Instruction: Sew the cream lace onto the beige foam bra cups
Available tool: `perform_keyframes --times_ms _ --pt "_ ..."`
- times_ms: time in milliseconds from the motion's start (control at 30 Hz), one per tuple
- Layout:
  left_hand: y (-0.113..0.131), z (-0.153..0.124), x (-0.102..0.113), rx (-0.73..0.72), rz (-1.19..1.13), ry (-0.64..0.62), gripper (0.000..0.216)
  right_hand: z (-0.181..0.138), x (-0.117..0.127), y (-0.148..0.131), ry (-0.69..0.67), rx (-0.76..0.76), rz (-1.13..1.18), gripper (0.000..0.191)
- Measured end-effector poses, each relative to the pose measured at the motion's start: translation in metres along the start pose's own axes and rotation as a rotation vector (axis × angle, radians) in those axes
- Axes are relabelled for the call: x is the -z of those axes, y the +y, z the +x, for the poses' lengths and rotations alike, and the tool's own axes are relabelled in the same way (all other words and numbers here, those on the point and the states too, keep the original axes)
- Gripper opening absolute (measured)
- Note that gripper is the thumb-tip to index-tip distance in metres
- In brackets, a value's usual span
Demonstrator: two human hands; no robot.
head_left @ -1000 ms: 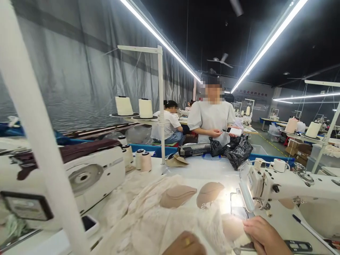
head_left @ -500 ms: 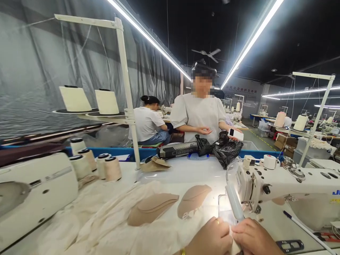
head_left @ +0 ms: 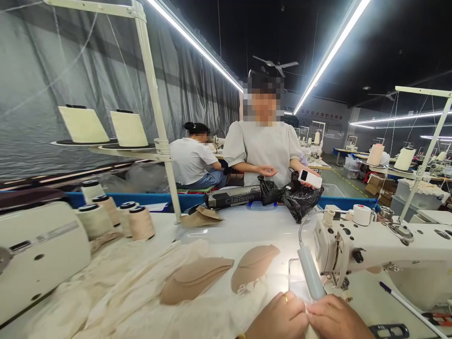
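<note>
My left hand (head_left: pixel 279 316) and my right hand (head_left: pixel 339 318) are together at the bottom of the head view, just in front of the sewing machine (head_left: pixel 384 242). The fingertips of both are pinched on a narrow strip of pale fabric (head_left: pixel 311 331), mostly covered by the fingers. Right above the knuckles hangs a lit tube lamp (head_left: pixel 310 272) on a bent metal neck. Two tan fabric pieces, one larger (head_left: pixel 194 285) and one smaller (head_left: pixel 254 266), lie left of my hands. Thin cream cloth (head_left: pixel 116 294) is heaped beside them.
At left stand another machine (head_left: pixel 45 256), thread cones (head_left: pixel 141 223) and a thread stand (head_left: pixel 151 84). A black plastic bag (head_left: pixel 302 202) and dark box (head_left: pixel 233 197) lie at the table's far edge. Behind, a person (head_left: pixel 264 146) holds a white device (head_left: pixel 310 178). A pen (head_left: pixel 406 303) lies right.
My view has shifted slightly, so the left machine and thread stand appear farther left. Both hands stay pinched in nearly the same place, with their fingertips slightly closer together.
</note>
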State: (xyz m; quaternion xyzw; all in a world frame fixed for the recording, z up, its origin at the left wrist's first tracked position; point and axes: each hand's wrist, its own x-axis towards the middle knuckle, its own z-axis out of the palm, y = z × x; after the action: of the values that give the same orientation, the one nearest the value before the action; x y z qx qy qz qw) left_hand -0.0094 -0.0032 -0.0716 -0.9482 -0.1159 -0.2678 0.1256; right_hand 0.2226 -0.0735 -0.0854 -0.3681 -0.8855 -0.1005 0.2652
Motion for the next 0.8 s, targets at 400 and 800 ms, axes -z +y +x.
perform_keyframes --times_ms 400,800 --pt "0.006 0.002 0.018 0.096 -0.157 -0.037 0.026 0.005 0.015 -0.009 -0.023 -0.01 0.065 0.032" --pt "0.018 0.019 0.051 0.21 -0.212 -0.237 0.011 0.012 0.044 -0.029 0.026 -0.063 0.13 0.051"
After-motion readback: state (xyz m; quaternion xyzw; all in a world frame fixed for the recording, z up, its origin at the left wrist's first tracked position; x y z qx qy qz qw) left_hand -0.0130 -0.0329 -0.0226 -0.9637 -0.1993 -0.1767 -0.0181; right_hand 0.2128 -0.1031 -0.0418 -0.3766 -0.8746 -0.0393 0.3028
